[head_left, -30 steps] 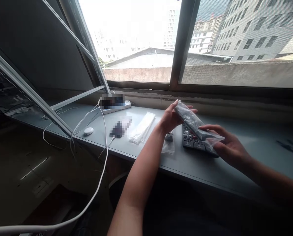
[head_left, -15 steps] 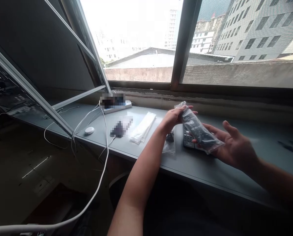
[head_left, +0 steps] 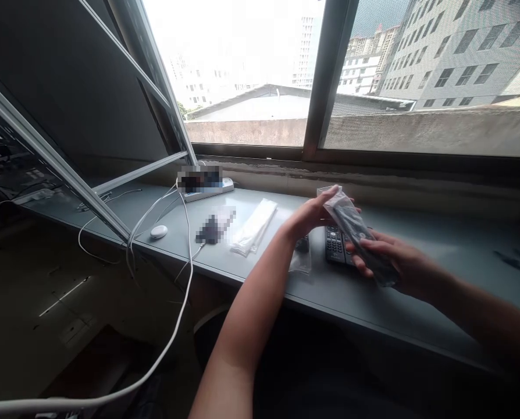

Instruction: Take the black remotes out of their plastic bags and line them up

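Note:
Above the grey desk [head_left: 438, 291] I hold a black remote control in a clear plastic bag [head_left: 351, 224]. My left hand [head_left: 310, 215] pinches the bag's open top end. My right hand [head_left: 393, 259] is closed round the lower part of the bagged remote. Under it a second black remote [head_left: 335, 244] lies flat on the desk with its buttons up. Next to my left wrist lies a small clear bag with a dark item inside [head_left: 301, 256].
A long white packet [head_left: 253, 226] and a blurred dark object [head_left: 214, 227] lie to the left. Further left are a round white device [head_left: 158, 231], white cables [head_left: 181, 279] and a power strip [head_left: 205, 186]. A window runs behind the desk. A dark tool [head_left: 515, 259] lies far right.
My right hand has gone from lying open under the bagged remote to gripping it. The remote has turned more on edge and my left hand has shifted slightly right.

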A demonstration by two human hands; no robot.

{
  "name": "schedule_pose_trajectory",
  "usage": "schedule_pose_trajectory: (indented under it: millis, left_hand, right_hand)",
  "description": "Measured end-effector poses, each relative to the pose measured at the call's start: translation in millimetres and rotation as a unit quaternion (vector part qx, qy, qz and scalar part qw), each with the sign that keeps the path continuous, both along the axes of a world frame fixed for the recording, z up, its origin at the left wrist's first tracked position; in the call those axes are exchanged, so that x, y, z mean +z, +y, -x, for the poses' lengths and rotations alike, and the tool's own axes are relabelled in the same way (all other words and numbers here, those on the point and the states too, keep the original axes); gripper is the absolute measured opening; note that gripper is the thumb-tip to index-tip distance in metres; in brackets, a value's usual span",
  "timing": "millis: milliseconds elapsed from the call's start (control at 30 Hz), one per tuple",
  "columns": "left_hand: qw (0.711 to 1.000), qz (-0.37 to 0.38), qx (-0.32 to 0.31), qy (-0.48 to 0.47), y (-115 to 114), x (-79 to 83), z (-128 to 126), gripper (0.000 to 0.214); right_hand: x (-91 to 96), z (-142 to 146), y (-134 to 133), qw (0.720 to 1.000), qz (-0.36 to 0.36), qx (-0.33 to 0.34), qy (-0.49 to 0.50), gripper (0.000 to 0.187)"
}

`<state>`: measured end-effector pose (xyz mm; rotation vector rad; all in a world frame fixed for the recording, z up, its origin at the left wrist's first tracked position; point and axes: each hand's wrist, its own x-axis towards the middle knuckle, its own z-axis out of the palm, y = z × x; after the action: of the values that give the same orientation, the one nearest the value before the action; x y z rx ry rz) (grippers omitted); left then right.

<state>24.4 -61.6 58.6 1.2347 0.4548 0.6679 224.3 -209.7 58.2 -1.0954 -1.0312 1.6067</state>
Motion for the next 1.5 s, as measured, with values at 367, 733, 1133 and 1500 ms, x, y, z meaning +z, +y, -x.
schedule_pose_trajectory:
  millis: [367,733,1133,1500]
  left_hand:
    - [0.999,-0.038,0.02,-0.012,7.4,-11.0,-2.5,0.063]
    - [0.999,-0.037,-0.015,0.011,0.6,-5.5,-2.8,0.059]
    - [0.993,-0.029,0.108,-0.047,13.8,-13.0,-7.2,0.074]
    - [0.998,-0.065,0.003,-0.001,6.8,-12.5,-2.9,0.069]
  right_hand:
    - [-4.7,-6.5,0.6,0.998,-0.022,0.034,-0.042,0.038]
    - [-8.7,-10.2,4.8,0.999,-0.016,0.037,-0.032,0.039]
    - [-6.0,-8.5,4.8,0.999,-0.025,0.032,-0.028,0.036]
    - [-2.5,-9.6,5.1,0.997,-0.009,0.043,-0.065,0.045]
